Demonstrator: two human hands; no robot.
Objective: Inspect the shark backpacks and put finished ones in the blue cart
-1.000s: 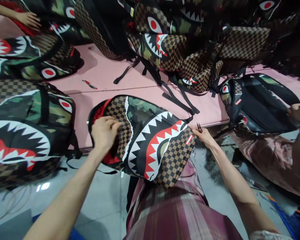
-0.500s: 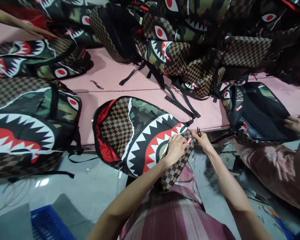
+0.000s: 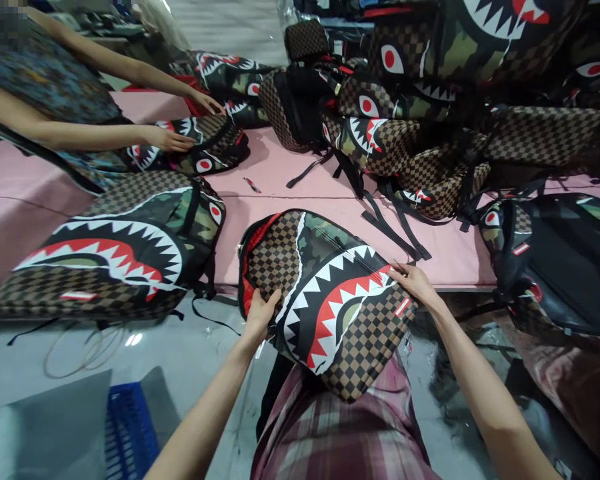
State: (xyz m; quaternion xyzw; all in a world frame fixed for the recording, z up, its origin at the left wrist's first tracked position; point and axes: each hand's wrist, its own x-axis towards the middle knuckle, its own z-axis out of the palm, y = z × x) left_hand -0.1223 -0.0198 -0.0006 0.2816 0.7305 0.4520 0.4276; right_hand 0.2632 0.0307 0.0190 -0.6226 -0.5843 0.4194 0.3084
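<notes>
A backpack (image 3: 325, 293) with a shark-mouth print, brown checks and camouflage lies across my lap and the edge of the pink table (image 3: 290, 193). My left hand (image 3: 261, 311) grips its lower left edge, fingers curled over the rim by the red lining. On the far right corner of the same backpack rests my right hand (image 3: 416, 283), fingers closed on the fabric. Small dark snips showed in that hand earlier; they are hidden here.
A second shark backpack (image 3: 115, 253) lies at left. Several more are heaped at the back (image 3: 380, 127), and a black one (image 3: 555, 260) at right. Another person's arms (image 3: 100, 133) work on a bag at far left. A red pen (image 3: 253, 185) lies on the table. A blue crate (image 3: 127, 430) stands on the floor.
My left hand has gone from the shark mouth near my right hand to the bag's lower left edge. The view has tilted up, showing the other person's arms.
</notes>
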